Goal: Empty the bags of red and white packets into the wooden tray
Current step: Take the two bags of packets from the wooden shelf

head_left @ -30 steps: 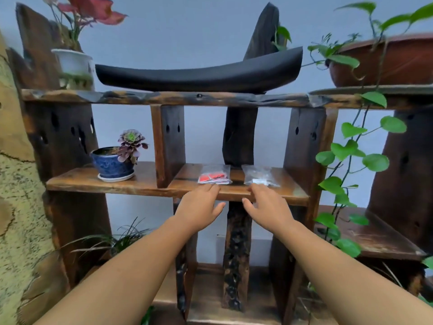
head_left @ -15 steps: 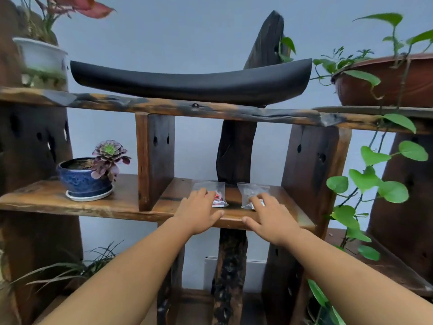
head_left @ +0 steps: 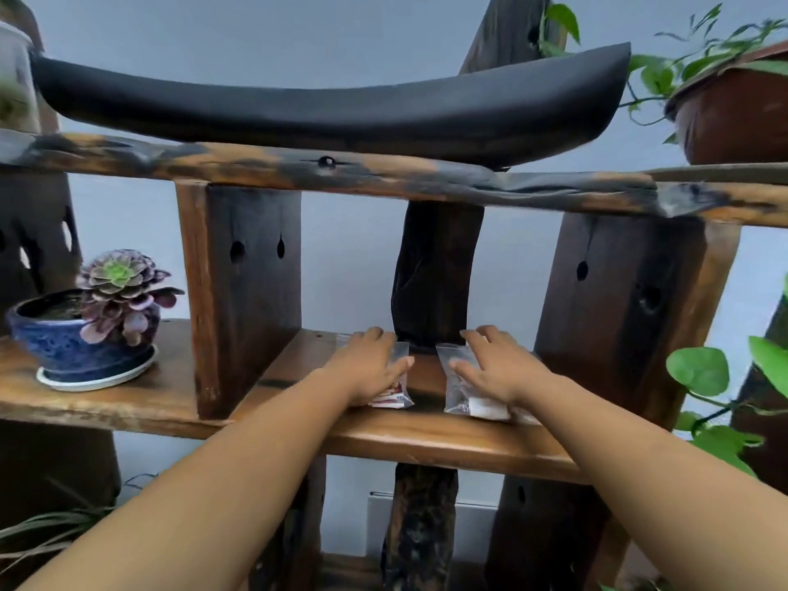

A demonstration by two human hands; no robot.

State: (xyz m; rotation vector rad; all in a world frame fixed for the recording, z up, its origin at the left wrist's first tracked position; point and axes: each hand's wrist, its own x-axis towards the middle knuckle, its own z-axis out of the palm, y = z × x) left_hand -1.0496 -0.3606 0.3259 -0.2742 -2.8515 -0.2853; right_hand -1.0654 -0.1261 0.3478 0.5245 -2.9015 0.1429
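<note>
Bags of packets: both lie on the middle shelf [head_left: 426, 437] of a rough wooden rack, side by side with a narrow gap between them.

Nearest: two bare forearms reach in from the bottom edge.

Left hand [head_left: 371, 368] rests palm-down on the bag of red packets [head_left: 394, 396]. Its fingers [head_left: 366, 341] are extended and laid flat over the plastic, thumb out to the side, with nothing curled round the bag. Only the bag's near corner and right edge show.

Right hand [head_left: 499, 368] rests the same way on the bag of white packets [head_left: 473, 405]: fingers [head_left: 482, 339] straight and slightly spread, pressing on top rather than pinching.

Behind the bags a dark upright post [head_left: 435, 270] meets the shelf.

Further left on the same shelf, past a wooden divider [head_left: 243, 292], a purple-green succulent [head_left: 119, 287] sits in a blue pot [head_left: 55, 339] on a white saucer [head_left: 98, 379].

Above, the upper shelf [head_left: 383, 177] carries a black boat-shaped tray [head_left: 332, 108]. It is well apart from both bags.

Far right: brown planter [head_left: 733, 117] with a trailing vine [head_left: 699, 371].
</note>
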